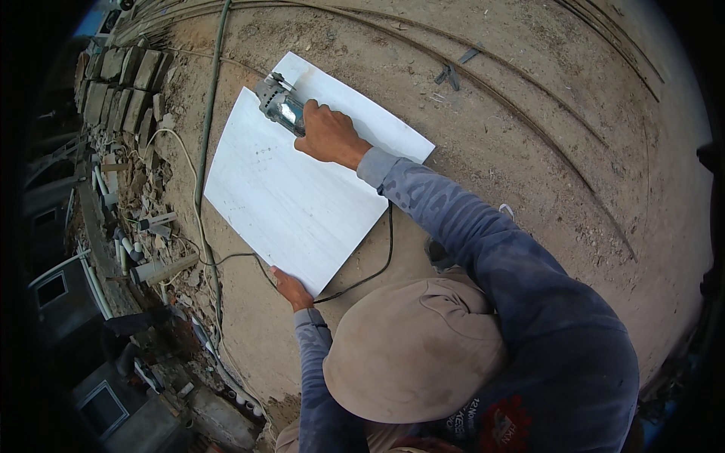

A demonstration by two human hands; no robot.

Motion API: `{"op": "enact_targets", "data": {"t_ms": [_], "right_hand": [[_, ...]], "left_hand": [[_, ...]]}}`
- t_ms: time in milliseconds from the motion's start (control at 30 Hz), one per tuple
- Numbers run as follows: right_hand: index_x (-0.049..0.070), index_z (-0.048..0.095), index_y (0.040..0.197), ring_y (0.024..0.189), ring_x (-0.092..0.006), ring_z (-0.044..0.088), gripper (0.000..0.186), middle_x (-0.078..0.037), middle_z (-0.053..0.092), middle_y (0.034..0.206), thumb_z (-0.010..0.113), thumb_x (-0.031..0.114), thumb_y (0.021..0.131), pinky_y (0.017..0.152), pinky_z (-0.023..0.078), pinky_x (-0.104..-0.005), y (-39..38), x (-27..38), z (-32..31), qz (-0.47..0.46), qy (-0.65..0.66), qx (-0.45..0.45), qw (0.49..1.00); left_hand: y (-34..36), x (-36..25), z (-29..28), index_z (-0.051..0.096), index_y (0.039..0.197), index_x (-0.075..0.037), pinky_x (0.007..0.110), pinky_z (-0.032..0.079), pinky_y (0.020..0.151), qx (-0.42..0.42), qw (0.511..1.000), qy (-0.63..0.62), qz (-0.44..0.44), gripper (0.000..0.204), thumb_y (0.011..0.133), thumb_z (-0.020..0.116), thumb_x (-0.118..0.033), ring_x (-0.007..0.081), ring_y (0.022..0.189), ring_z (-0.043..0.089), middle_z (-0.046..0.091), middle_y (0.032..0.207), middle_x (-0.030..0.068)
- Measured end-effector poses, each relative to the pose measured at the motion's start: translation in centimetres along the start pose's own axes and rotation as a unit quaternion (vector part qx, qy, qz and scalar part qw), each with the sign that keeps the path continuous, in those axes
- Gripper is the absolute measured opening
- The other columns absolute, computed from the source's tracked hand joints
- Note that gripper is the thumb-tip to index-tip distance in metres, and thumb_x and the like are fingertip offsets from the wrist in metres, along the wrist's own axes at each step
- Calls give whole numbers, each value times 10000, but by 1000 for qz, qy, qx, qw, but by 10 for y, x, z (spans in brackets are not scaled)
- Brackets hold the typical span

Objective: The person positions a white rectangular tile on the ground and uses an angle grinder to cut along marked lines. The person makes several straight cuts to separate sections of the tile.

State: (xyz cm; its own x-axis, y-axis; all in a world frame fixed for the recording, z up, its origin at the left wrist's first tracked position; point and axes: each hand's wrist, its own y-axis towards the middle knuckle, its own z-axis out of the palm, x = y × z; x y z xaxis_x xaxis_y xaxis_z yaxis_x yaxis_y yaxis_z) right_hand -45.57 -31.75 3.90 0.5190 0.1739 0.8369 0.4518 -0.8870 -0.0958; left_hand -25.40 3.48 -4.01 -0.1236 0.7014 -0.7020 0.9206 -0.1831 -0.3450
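Note:
A large white flat sheet (294, 196) lies tilted across the dirt in front of me, specked with small dark marks. At its far edge my right hand (332, 136) is closed around the body of an angle grinder (279, 102), whose grey head points away to the left. The grinder's disc is hard to make out. My left hand (292, 288) grips the sheet's near corner, with some fingers hidden. A black cord (375, 273) loops out from the sheet's right side and runs past the near corner to the left.
My bent knee (415, 351) in beige trousers rises close by. A green hose (208, 121) and a pale cable (189, 155) run along the left. Beyond them lie stacked blocks (121, 94), rubble and pipe pieces. Long thin rods (521, 113) curve over the ground at the right.

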Motion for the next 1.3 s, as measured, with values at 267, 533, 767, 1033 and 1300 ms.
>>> {"op": "enact_targets", "data": {"t_ms": [267,533,767,1033,1300], "right_hand": [[-151,539,1169,964,-506,749,564,-363,703,1063,781,203,801,894,620,-550,0,1,-1,8,1,5,1000],[-147,533,1173,972,-514,745,565,-369,700,1072,775,208,805,898,618,-554,1,0,0,4,6,4,1000],[-146,534,1173,976,-512,745,561,-367,700,1073,776,203,808,897,619,-554,1,0,0,9,4,7,1000],[-153,540,1169,953,-516,747,566,-370,703,1060,778,207,802,882,622,-555,1,0,1,-1,6,-3,1000],[-154,542,1160,948,-520,746,553,-372,705,1045,770,200,801,876,622,-556,1,-1,2,-2,5,-6,1000]], "left_hand": [[4,3,0,557,1367,169,455,500,989,5,1000,-7,-5,887,1112,403,-667,312,1084,632,678,1259,216],[5,4,-1,539,1408,155,445,493,1018,5,1000,-4,-16,876,1118,396,-659,311,1122,626,673,1284,214],[9,7,-1,540,1411,154,453,490,1026,6,1000,-4,-21,885,1116,386,-667,319,1134,626,669,1301,220],[7,6,-1,555,1386,168,467,497,976,-7,1000,10,-27,911,1106,399,-684,304,1081,614,672,1253,206],[13,12,-2,538,1416,165,470,494,999,10,1000,1,-8,905,1114,387,-675,320,1111,620,671,1285,216]]}}
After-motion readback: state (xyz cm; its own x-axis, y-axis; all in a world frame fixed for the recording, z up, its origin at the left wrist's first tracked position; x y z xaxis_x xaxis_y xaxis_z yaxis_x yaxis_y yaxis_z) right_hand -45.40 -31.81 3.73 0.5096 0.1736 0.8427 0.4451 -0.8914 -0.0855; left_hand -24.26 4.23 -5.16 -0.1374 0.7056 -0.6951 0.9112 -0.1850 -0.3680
